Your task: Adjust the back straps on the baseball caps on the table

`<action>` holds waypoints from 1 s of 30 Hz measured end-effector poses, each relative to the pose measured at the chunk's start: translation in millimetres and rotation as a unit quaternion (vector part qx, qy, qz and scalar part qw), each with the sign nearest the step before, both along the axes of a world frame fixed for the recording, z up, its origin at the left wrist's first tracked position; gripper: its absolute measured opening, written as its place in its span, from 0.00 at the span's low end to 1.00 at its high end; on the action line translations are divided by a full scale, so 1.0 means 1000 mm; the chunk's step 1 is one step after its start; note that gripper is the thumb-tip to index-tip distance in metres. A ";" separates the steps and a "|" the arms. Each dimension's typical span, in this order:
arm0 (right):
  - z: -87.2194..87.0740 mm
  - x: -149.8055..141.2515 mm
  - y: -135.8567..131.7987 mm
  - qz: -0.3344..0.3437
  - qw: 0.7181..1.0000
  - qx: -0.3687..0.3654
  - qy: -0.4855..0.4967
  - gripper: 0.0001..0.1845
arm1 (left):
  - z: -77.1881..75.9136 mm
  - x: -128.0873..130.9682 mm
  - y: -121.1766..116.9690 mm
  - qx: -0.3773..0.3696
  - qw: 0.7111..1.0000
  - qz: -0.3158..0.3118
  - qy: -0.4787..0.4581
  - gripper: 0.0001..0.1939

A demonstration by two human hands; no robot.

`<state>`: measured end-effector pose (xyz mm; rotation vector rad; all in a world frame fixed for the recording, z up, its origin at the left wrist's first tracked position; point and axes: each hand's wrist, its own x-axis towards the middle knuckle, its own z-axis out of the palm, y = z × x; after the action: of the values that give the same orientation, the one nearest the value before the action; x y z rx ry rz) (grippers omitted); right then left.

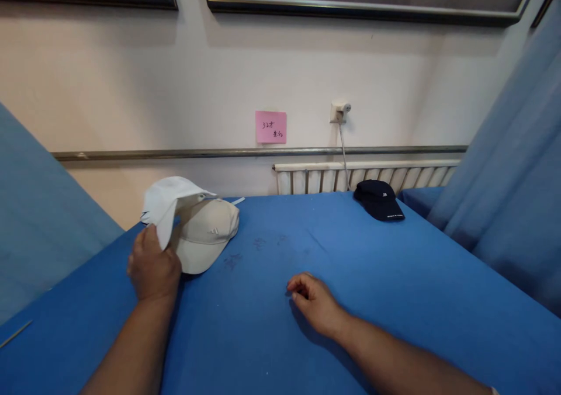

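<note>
My left hand (154,264) is closed on the brim of a white baseball cap (169,199), which is tilted up off the table at the left. Just behind and to the right of it, a beige baseball cap (209,231) with a small light logo rests on the blue table cover (263,336), partly hidden by the white one. Nothing is in my right hand (316,302), which lies near the middle of the table with its fingers loosely curled and the thumb slightly apart. Far from both hands, a dark navy baseball cap (377,199) sits at the back right.
A thin stick (16,333) lies at the left table edge. Blue curtains (517,149) hang on both sides. Behind the table are a radiator (307,179), a wall rail (197,154), a plugged-in socket (338,113) and a pink note (270,127).
</note>
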<state>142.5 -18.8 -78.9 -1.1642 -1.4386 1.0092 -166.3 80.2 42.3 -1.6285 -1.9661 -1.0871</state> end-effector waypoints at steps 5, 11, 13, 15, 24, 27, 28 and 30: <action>0.002 -0.002 0.000 -0.011 0.999 -0.025 0.032 0.11 | 0.005 0.012 -0.005 0.110 0.992 -0.029 0.048 0.26; 0.009 -0.002 0.007 -0.072 0.969 -0.100 0.212 0.10 | -0.004 0.050 -0.015 0.139 0.964 -0.196 0.116 0.19; 0.018 0.012 0.014 -0.104 0.929 -0.135 0.329 0.13 | -0.014 0.064 -0.017 0.114 0.956 -0.239 0.123 0.19; 0.027 0.038 0.023 -0.157 0.867 -0.173 0.440 0.18 | -0.024 0.077 -0.016 0.083 0.945 -0.282 0.142 0.20; 0.047 0.144 0.046 -0.086 0.801 -0.128 0.578 0.22 | -0.053 0.102 0.006 0.010 0.893 -0.397 0.212 0.22; 0.046 0.136 0.047 -0.029 0.839 -0.168 0.516 0.17 | -0.056 0.106 0.013 -0.042 0.888 -0.414 0.195 0.24; 0.045 0.131 0.047 -0.024 0.854 -0.187 0.484 0.16 | -0.057 0.108 0.016 -0.059 0.889 -0.413 0.190 0.24; 0.042 0.120 0.046 -0.032 0.882 -0.214 0.419 0.14 | -0.058 0.114 0.023 -0.090 0.896 -0.398 0.177 0.24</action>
<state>262.4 27.3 -37.1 -0.8690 -0.4920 1.5784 -52.6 103.4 -15.7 -2.6250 -1.1855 -0.7545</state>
